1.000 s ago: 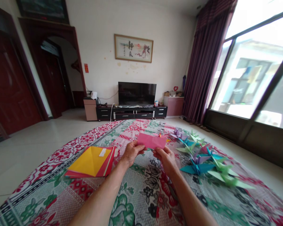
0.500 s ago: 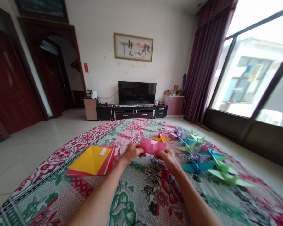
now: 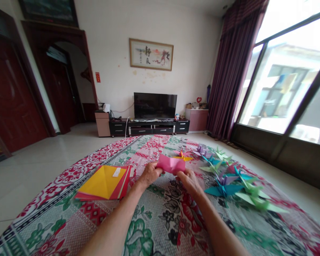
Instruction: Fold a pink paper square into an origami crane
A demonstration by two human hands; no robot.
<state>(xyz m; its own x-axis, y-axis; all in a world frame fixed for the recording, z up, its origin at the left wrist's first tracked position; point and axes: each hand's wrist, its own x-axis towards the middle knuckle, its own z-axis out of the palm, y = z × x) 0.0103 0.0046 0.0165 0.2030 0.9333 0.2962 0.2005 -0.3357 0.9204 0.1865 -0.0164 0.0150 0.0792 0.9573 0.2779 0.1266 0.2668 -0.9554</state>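
A pink sheet of folding paper (image 3: pixel 171 164), creased and folded to a rectangle, is held up between both hands above the table. My left hand (image 3: pixel 151 173) pinches its left end. My right hand (image 3: pixel 187 177) grips the lower right edge between thumb and fingers. Just behind the paper sits a yellow-orange paper crane (image 3: pixel 182 156), partly covered by it. To the right lie several finished paper cranes, among them a blue crane (image 3: pixel 224 188), a light green crane (image 3: pixel 256 197) and a purple crane (image 3: pixel 202 150).
A stack of coloured paper squares (image 3: pixel 101 181), yellow on top with red below, lies on the left. A floral tablecloth (image 3: pixel 141 234) covers the table. Beyond its far edge stand a television (image 3: pixel 155 106) and a low black cabinet (image 3: pixel 141 130).
The pink paper has shifted slightly left and is tilted a little differently. Both hands still grip it. The cranes and the paper stack have stayed in place.
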